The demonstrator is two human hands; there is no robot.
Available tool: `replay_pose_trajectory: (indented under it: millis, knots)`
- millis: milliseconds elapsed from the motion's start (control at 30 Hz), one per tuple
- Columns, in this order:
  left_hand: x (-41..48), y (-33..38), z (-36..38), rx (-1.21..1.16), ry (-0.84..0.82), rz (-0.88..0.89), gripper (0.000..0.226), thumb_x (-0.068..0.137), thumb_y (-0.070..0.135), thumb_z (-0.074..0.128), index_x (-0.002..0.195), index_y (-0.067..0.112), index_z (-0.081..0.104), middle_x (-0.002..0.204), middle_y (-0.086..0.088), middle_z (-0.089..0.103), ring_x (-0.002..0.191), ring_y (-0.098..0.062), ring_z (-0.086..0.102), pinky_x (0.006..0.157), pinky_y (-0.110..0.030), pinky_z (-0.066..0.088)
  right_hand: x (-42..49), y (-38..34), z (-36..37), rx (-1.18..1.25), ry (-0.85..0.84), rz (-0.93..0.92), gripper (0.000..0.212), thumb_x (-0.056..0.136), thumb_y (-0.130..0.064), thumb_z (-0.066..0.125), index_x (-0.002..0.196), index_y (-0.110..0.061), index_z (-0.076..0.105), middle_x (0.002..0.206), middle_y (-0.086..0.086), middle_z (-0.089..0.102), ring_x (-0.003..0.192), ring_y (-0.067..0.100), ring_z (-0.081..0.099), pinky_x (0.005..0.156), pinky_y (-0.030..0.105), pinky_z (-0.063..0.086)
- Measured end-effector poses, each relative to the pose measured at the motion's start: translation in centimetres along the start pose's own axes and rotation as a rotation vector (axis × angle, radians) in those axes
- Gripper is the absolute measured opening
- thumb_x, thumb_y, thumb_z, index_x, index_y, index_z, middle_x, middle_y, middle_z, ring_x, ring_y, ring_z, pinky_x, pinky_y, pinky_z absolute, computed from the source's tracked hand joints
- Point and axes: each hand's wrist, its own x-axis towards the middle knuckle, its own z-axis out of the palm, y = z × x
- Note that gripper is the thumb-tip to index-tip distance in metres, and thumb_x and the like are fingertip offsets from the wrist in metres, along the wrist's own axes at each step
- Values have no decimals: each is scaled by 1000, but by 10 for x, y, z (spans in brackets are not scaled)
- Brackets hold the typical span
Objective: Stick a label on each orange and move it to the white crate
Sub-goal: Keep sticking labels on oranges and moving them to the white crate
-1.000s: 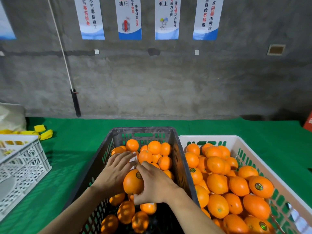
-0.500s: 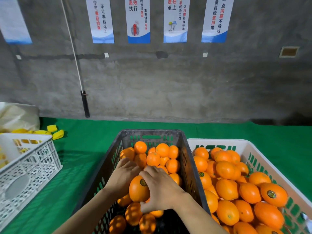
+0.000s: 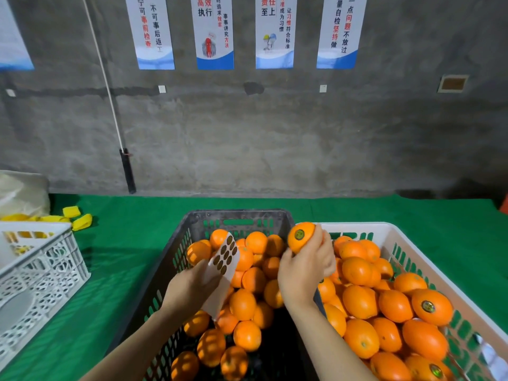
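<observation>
Right hand [image 3: 305,273]: fingers [image 3: 320,243] and thumb curled round one orange [image 3: 298,244], clamped on it, held high. The orange sits at the fingertips, above the wall shared by the black crate [image 3: 242,215] and the white crate [image 3: 357,224]. Its label [image 3: 299,234] is on and faces up, toward the camera, just clear of the thumb tip.

Left hand [image 3: 189,288]: grips the sheet [image 3: 224,257] of labels by its lower part, thumb on the front. The other fingers are behind the paper, so I cannot tell how they lie. The sheet stands above the loose oranges in the black crate, apart from the right hand.

Step in hand, as I read it: labelling is done for this one, and the drop-off is due.

To do it well:
- Carry the orange right of the wall before lowering, or the knuckles may catch the rim.
- The white crate's pile [image 3: 360,301] is heaped below and right of the palm. Just beyond the fingertips, at the far end, it looks lower. Aim there.
- Set it down, do not toss. A round fruit on a heap is likely to roll, and a knock may bruise it.
- Keep the thumb off the label so that its edge does not lift.
- Uncurl the fingers only once the orange rests among its neighbours.
- Keep the sheet raised off the fruit, so that no label snags.
</observation>
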Motion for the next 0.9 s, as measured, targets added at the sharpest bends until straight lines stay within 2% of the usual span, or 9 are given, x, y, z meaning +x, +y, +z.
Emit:
replay_pose_trajectory:
  millis: [67,133,267,433,500,567,700,800,900]
  knots:
    - [4,6,0,-437,-120,-241,18,90,41,69,96,25,63,80,3,72,71,-10,70,55,-21,54,4,1,0,-29,0,119,88,74,2,72,151,-10,29,146,20,38,137,38,33,108,55,27]
    - [8,10,0,-682,-172,-332,17,90,30,71,103,20,67,90,4,76,85,-18,73,63,-25,58,7,3,0,-42,-29,238,95,74,5,70,154,-12,21,147,21,34,138,39,30,107,54,26]
    - [8,15,-1,-843,-179,-420,13,92,15,69,104,20,68,90,8,77,79,-15,74,58,-21,55,10,10,4,-75,-83,293,102,74,5,71,155,-15,13,152,24,27,140,40,26,108,57,23]
    - [10,13,1,-907,-171,-501,17,90,13,69,105,23,69,88,6,77,74,-15,74,57,-23,54,11,11,6,-35,-75,323,102,77,6,71,156,-14,10,159,26,14,147,42,10,112,65,14]
    - [10,13,1,-963,-178,-507,20,90,11,68,106,23,69,90,2,78,74,-18,74,56,-25,55,7,8,5,-57,-57,224,95,75,11,66,154,-11,20,159,24,18,147,40,13,113,63,16]
    - [10,14,-1,-1022,-199,-486,22,90,8,68,108,21,69,94,-2,77,76,-20,74,55,-26,57,0,4,5,-58,-70,14,80,71,10,65,145,-8,40,151,22,34,142,40,28,110,58,26]
    - [8,15,-3,-1039,-279,-427,22,91,13,68,112,15,70,104,-7,76,90,-28,73,66,-33,58,-22,-2,11,-73,-325,-481,35,83,-12,66,118,-16,64,126,6,56,122,31,49,98,44,41]
    - [6,17,-5,-1062,-380,-373,24,90,19,70,113,12,70,107,-13,75,91,-32,73,65,-30,58,-37,-7,18,-50,-524,-610,26,94,-31,58,117,-20,65,122,-2,56,117,23,49,97,36,40]
    - [5,18,-7,-1096,-464,-340,28,85,26,74,112,18,72,111,-15,73,96,-35,71,70,-34,59,-40,-7,23,-35,-561,-649,31,94,-38,58,120,-22,66,122,-3,58,116,21,50,97,34,40]
